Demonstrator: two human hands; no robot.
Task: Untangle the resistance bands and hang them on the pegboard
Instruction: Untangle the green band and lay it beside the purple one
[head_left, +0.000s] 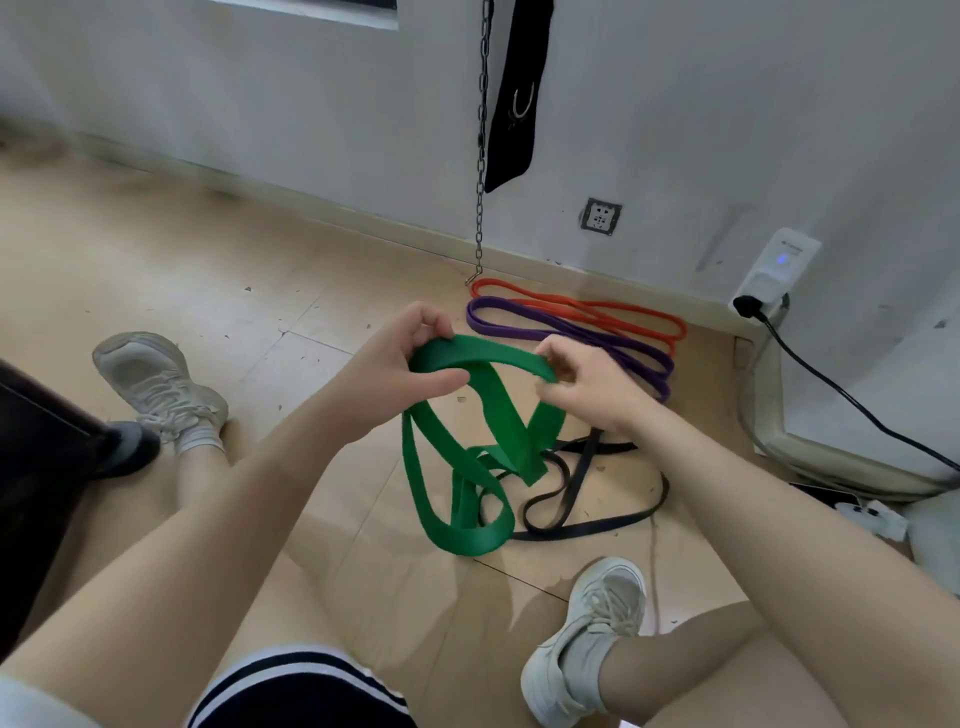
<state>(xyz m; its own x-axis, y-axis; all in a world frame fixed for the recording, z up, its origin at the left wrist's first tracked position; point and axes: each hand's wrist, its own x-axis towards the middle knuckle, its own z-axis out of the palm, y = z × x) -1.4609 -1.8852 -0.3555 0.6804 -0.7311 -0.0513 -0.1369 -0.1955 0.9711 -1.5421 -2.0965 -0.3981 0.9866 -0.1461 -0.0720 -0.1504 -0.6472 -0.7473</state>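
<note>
Shoes: pale mesh trainers (587, 639) planted on a tan tiled floor (208, 270)
Black band: thin matte loop (587, 519) lying on the floor, crossing under the green one
Green band: wide, flat rubber loop (498, 415), twisted; its lower folds rest on the floor
Left hand: fingers and thumb (400, 364) curled round the green band's upper left bend
Right hand: fingertips (587, 379) pinching its upper right bend
Purple and orange bands: slim loops (571, 332) (582, 306) lying flat side by side by the white wall (311, 130)

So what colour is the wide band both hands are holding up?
Green. The wide band, held by both hands, shows clearly in the head view.
</note>
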